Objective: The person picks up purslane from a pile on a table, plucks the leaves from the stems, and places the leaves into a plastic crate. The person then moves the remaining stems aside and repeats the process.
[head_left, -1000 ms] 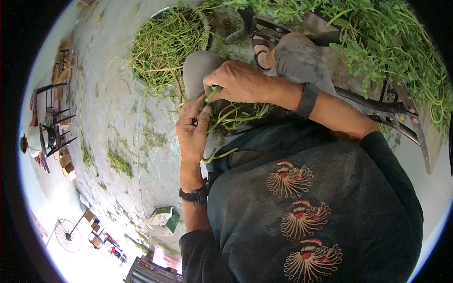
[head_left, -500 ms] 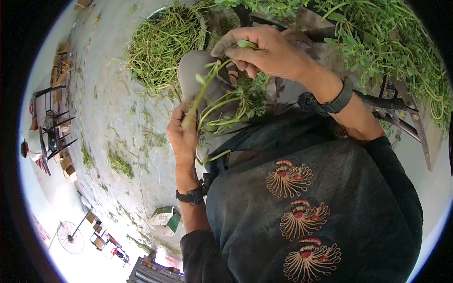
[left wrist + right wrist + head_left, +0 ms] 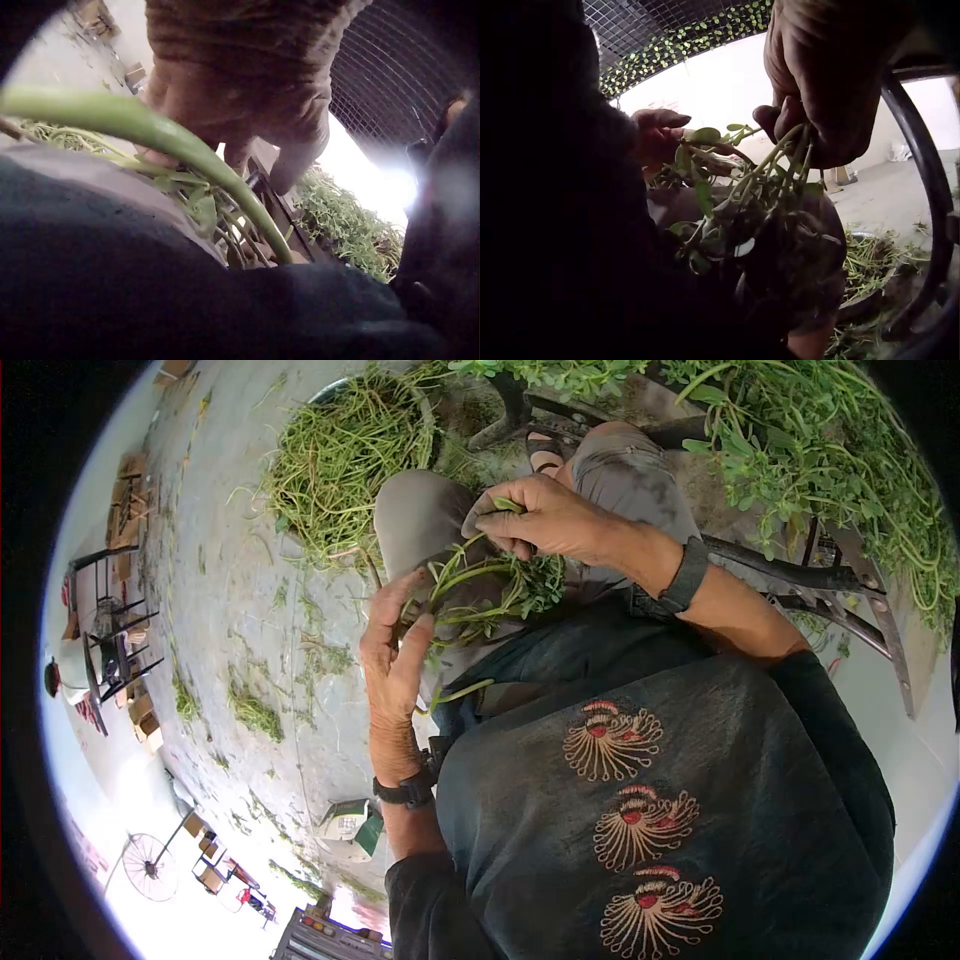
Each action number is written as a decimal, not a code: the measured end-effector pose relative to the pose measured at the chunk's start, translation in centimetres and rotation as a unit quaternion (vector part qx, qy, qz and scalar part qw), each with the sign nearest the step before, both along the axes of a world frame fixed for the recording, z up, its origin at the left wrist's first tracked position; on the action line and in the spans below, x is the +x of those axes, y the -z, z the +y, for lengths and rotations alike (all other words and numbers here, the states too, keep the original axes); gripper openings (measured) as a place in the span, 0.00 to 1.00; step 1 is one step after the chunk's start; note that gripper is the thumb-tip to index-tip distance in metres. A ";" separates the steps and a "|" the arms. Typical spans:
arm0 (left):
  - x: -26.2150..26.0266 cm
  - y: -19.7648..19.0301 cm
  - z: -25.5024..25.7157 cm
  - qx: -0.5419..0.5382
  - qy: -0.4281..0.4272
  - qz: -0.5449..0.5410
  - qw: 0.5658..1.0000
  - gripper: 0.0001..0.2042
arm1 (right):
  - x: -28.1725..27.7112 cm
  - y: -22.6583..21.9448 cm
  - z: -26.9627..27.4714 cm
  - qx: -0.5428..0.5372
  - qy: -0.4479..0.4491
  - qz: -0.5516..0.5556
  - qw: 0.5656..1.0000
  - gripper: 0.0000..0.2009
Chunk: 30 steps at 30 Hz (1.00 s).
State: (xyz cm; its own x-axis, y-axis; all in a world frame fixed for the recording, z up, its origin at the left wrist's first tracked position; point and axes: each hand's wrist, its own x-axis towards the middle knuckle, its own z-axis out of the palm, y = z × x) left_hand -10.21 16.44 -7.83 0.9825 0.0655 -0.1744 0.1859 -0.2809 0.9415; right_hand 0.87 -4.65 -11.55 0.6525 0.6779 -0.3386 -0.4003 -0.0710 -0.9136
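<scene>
A bunch of green leafy stems (image 3: 490, 585) lies over my lap between both hands. My right hand (image 3: 505, 520) grips the bunch's stalk ends from above; in the right wrist view the right hand (image 3: 795, 127) curls round several stems (image 3: 735, 187) hanging below it. My left hand (image 3: 410, 615) sits at the bunch's other end, thumb and fingers pinching a stem. In the left wrist view a thick green stem (image 3: 187, 146) runs under the left hand (image 3: 225, 142). Both wrists wear dark bands.
A basin heaped with stripped green stems (image 3: 340, 450) stands on the concrete by my knee. A big pile of leafy greens (image 3: 830, 450) lies on a metal rack (image 3: 800, 575) to the right. A green and white carton (image 3: 345, 822) sits on the floor.
My right hand, which had lifted a stem up and away, has come back down onto the bunch at my lap. The left hand has shifted slightly lower along the stems.
</scene>
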 end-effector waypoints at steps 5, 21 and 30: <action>-0.2 1.8 -0.8 0.097 0.050 -0.076 0.991 0.08 | 0.0 -0.9 0.4 0.000 -0.011 -0.006 1.000 0.12; 0.6 2.2 -0.9 0.089 0.039 -0.030 0.995 0.05 | -1.0 -1.7 2.7 -0.211 -0.163 -0.497 0.826 0.08; 0.4 3.3 -1.4 0.174 -0.008 -0.024 0.984 0.06 | -2.0 -6.0 3.2 -0.256 -0.225 -0.508 0.792 0.07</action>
